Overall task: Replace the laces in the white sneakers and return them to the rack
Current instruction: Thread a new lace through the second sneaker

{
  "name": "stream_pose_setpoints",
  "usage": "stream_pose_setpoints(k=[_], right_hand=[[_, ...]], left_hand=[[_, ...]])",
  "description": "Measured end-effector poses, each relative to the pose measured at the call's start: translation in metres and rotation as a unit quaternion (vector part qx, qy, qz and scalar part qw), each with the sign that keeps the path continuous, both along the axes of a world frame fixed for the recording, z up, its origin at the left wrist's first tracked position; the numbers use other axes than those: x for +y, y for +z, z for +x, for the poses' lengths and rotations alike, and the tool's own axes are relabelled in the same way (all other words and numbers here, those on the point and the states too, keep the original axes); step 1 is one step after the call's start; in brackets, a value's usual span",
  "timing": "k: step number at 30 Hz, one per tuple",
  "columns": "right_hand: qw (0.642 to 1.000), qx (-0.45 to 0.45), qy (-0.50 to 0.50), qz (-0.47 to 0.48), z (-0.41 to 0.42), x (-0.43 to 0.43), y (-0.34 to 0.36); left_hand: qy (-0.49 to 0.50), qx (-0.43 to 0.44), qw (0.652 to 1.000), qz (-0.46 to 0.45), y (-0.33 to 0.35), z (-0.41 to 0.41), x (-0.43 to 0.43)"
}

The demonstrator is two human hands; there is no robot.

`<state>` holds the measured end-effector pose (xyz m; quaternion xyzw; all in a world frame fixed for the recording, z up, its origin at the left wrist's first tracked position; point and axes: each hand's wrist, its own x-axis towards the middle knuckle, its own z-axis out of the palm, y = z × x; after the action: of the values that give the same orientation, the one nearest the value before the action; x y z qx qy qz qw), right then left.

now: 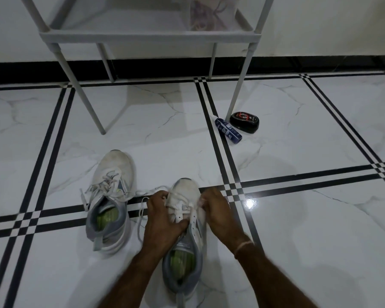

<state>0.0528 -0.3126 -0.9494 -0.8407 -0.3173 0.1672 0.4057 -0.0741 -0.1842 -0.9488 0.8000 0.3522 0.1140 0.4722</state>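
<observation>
Near sneaker (185, 188) sits lower centre of frame on the floor (298, 218), toe pointing up-frame, heel toward the viewer, green insole showing. Only its lowest eyelets carry lace.

Left hand (162, 216) is curled over the sneaker's left flank at the eyelet rows, gripping it. Right hand (218, 212) is at the right edge of the upper, fingers curled and pinching the white lace (140, 211); the slack loops out on the tile to the left of the shoe.

Second sneaker (112, 172) stands just left of it, close but apart, laces loose and tangled. Slack from the near shoe runs toward it.

Open tile right of the hands and across lower right; a bright glare spot lies there.

Rack (149, 36) fills upper centre, its bottom shelf raised on thin legs, bare floor beneath. A mesh bag (209, 16) occupies the shelf's right end; the left end is free.

Blue tube (228, 130) and black oval case (244, 121) lie against the rack's front right leg.
</observation>
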Motion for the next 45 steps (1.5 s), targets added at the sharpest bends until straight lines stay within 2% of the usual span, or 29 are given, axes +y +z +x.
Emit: stream_pose_setpoints(k=[1, 2, 4, 5, 6, 7, 9, 10, 12, 13, 14, 15, 16, 18, 19, 20, 23, 25, 27, 28, 29, 30, 33, 34, 35, 38, 40, 43, 45], right_hand=[[0.994, 0.062, -0.073, 0.061, 0.005, -0.002, 0.005], [0.964, 0.157, -0.162, 0.142, 0.013, -0.006, 0.014], [0.871, 0.308, -0.277, 0.264, 0.029, -0.012, 0.032], [0.847, 0.341, -0.289, 0.288, 0.033, -0.016, 0.036], [0.856, 0.338, -0.271, 0.283, 0.033, -0.016, 0.041], [0.893, 0.299, -0.228, 0.247, 0.029, -0.015, 0.043], [0.968, 0.197, -0.094, 0.121, 0.015, -0.015, 0.037], [0.986, 0.155, -0.032, 0.048, 0.007, -0.014, 0.03], [0.996, 0.074, 0.029, -0.048, -0.002, -0.014, 0.016], [0.997, 0.056, 0.031, -0.048, -0.004, -0.013, 0.011], [0.997, 0.071, 0.01, -0.012, -0.004, -0.013, 0.009], [0.989, 0.13, -0.048, 0.057, 0.001, -0.012, 0.011], [0.951, 0.23, -0.136, 0.155, 0.009, -0.012, 0.021], [0.824, 0.391, -0.254, 0.322, 0.029, -0.015, 0.039], [0.806, 0.411, -0.266, 0.332, 0.035, -0.016, 0.046], [0.828, 0.396, -0.252, 0.306, 0.037, -0.016, 0.048], [0.952, 0.245, -0.101, 0.153, 0.019, -0.01, 0.039], [0.989, 0.146, 0.002, 0.019, 0.005, -0.009, 0.023], [0.996, 0.072, 0.031, -0.042, 0.001, -0.009, 0.013], [0.998, 0.062, 0.013, -0.027, 0.001, -0.009, 0.011], [0.995, 0.094, -0.033, 0.016, 0.002, -0.009, 0.012], [0.977, 0.169, -0.102, 0.087, 0.005, -0.01, 0.016], [0.85, 0.381, -0.255, 0.261, 0.022, -0.016, 0.031], [0.831, 0.409, -0.265, 0.268, 0.026, -0.015, 0.032], [0.829, 0.417, -0.269, 0.257, 0.028, -0.014, 0.034], [0.849, 0.37, -0.299, 0.23, 0.03, -0.014, 0.029], [0.881, 0.275, -0.306, 0.233, 0.029, -0.02, 0.028], [0.972, 0.084, -0.182, 0.124, 0.022, -0.025, 0.025], [0.997, 0.02, -0.069, 0.037, 0.013, -0.019, 0.021]], left_hand=[[0.006, -0.003, 1.0, -0.003, -0.001, 0.0, -0.001], [0.012, -0.012, 1.0, -0.005, -0.001, 0.001, -0.001], [0.031, -0.037, 0.999, -0.007, 0.001, 0.0, -0.001], [0.044, -0.049, 0.998, -0.003, 0.001, 0.0, -0.001], [0.056, -0.057, 0.997, 0.003, 0.001, -0.003, -0.002], [0.064, -0.064, 0.996, 0.009, 0.002, -0.006, -0.002], [0.065, -0.071, 0.995, 0.014, 0.003, -0.008, -0.005], [0.064, -0.071, 0.995, 0.016, 0.003, -0.007, -0.006], [0.064, -0.06, 0.996, 0.009, 0.003, -0.004, -0.009], [0.064, -0.052, 0.997, 0.003, 0.004, -0.002, -0.01], [0.062, -0.047, 0.997, -0.002, 0.003, 0.0, -0.01], [0.058, -0.046, 0.997, -0.005, 0.002, 0.001, -0.01], [0.056, -0.048, 0.997, -0.007, 0.0, 0.002, -0.01], [0.056, -0.05, 0.997, -0.018, 0.0, 0.004, -0.008], [0.06, -0.046, 0.997, -0.028, 0.001, 0.003, -0.007], [0.063, -0.039, 0.996, -0.038, 0.002, 0.001, -0.005], [0.058, -0.025, 0.996, -0.056, -0.001, -0.008, -0.001], [0.056, -0.013, 0.997, -0.053, -0.002, -0.008, -0.001], [0.055, -0.01, 0.997, -0.051, 0.0, -0.005, -0.002], [0.054, -0.008, 0.997, -0.048, 0.0, -0.004, -0.003], [0.051, -0.006, 0.998, -0.045, 0.0, -0.003, -0.003], [0.047, -0.005, 0.998, -0.044, 0.0, -0.003, -0.003], [0.046, -0.004, 0.998, -0.041, 0.0, -0.004, -0.004], [0.051, -0.005, 0.998, -0.039, 0.0, -0.006, -0.003], [0.056, -0.005, 0.998, -0.035, 0.0, -0.006, -0.003], [0.067, -0.005, 0.997, -0.033, 0.002, -0.004, -0.005], [0.063, -0.008, 0.998, -0.028, 0.002, -0.002, -0.007], [0.056, -0.017, 0.998, -0.006, -0.001, -0.007, -0.002], [0.055, -0.01, 0.998, 0.015, -0.002, -0.011, 0.001]])
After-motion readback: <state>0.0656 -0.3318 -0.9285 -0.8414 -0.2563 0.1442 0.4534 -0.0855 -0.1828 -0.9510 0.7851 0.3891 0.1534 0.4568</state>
